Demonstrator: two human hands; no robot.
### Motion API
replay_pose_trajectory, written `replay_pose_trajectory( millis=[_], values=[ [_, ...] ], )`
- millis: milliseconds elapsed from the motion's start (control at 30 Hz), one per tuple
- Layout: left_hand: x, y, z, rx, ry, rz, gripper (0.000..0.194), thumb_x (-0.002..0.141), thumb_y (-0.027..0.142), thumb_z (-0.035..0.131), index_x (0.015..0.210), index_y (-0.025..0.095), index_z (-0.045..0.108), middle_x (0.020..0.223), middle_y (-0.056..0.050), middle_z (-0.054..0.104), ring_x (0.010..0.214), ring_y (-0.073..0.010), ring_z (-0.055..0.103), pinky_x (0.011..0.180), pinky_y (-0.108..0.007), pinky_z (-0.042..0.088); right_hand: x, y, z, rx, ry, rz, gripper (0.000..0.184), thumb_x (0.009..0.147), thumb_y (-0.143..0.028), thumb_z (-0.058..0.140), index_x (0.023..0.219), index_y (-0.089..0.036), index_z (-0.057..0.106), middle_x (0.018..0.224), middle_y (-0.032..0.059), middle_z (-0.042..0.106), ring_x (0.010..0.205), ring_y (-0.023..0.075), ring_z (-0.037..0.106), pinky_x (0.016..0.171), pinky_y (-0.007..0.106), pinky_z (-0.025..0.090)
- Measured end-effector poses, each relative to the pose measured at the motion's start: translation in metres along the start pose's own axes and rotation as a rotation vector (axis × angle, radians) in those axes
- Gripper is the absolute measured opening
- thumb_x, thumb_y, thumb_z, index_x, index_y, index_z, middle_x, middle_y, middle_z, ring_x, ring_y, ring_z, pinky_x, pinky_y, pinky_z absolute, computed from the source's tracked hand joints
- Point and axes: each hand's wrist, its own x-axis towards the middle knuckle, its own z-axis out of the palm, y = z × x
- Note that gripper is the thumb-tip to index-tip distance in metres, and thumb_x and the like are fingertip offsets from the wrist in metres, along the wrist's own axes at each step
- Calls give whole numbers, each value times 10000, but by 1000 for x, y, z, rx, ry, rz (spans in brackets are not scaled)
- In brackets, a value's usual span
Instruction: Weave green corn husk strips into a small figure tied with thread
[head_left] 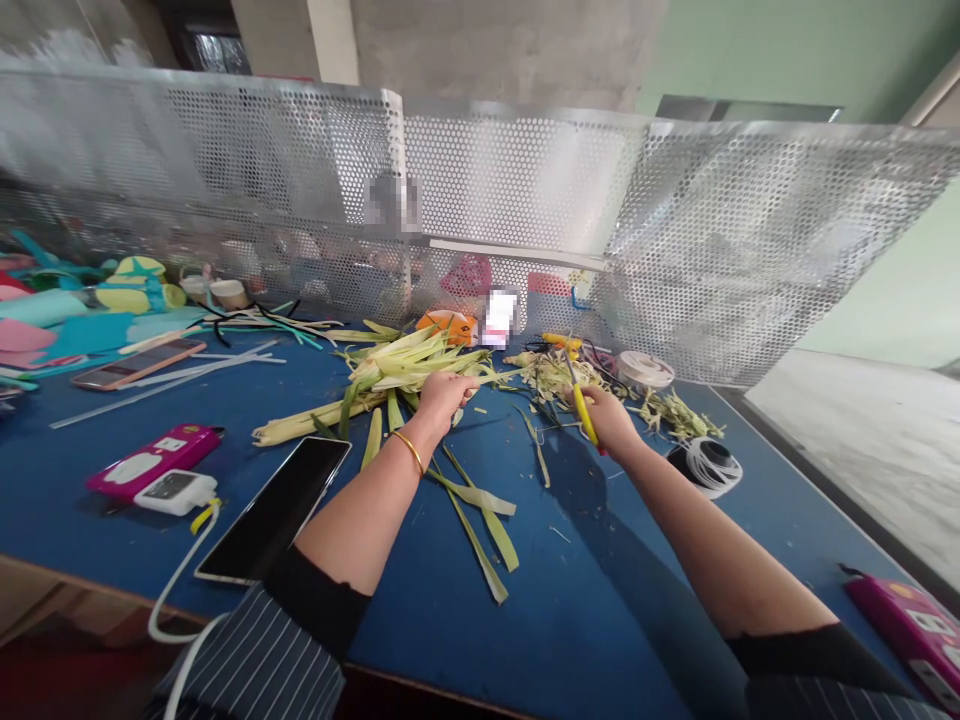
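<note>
My left hand [446, 395] is closed in a pinch on a pale green leaf strip [495, 379], which juts out to the right. Behind it lies a pile of long yellow-green leaves [409, 360] that look like corn husks, with thick stalk ends [300, 425] toward the left. My right hand [609, 420] grips yellow-handled snips [583, 412], their thin metal end pointing away from me. The jaws are too small to make out. Shredded leaf scraps [551, 375] lie just beyond that hand. Loose strips [480, 500] are scattered on the blue table between my arms.
A tablet [281, 510], a magenta power strip [161, 460] with a white charger, and a phone [139, 363] lie at left. A cord-wrapped black object [705, 465] and a tape roll [645, 368] are at right. A perforated metal screen [517, 180] borders the back.
</note>
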Motion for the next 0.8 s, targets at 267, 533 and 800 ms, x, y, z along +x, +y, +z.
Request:
replay_pose_trajectory(
  millis=[267, 533, 800],
  values=[
    [-22, 13, 12, -270, -131, -204, 158, 784, 236, 643, 657, 141, 632, 551, 27, 530, 443, -37, 434, 451, -183, 319, -39, 26, -19, -1175, 84, -198, 325, 884, -342, 500, 1110, -149, 628, 1029, 191, 689, 960, 315, 660, 720, 356, 446],
    [-56, 19, 40, -254, -233, -200, 165, 754, 239, 692, 634, 129, 663, 543, 22, 530, 453, -44, 436, 450, -194, 289, -38, 7, -16, 304, 115, -250, 405, 739, -556, 673, 911, -190, 662, 751, 14, 642, 606, 136, 596, 542, 259, 476],
    [-77, 9, 36, -75, -392, -28, 190, 716, 298, 725, 629, 131, 702, 527, 16, 547, 442, -51, 391, 450, -218, 254, -43, 13, -20, 729, 185, -209, 393, 496, -397, 891, 693, -156, 652, 535, -34, 581, 476, 73, 526, 416, 171, 422]
  ],
)
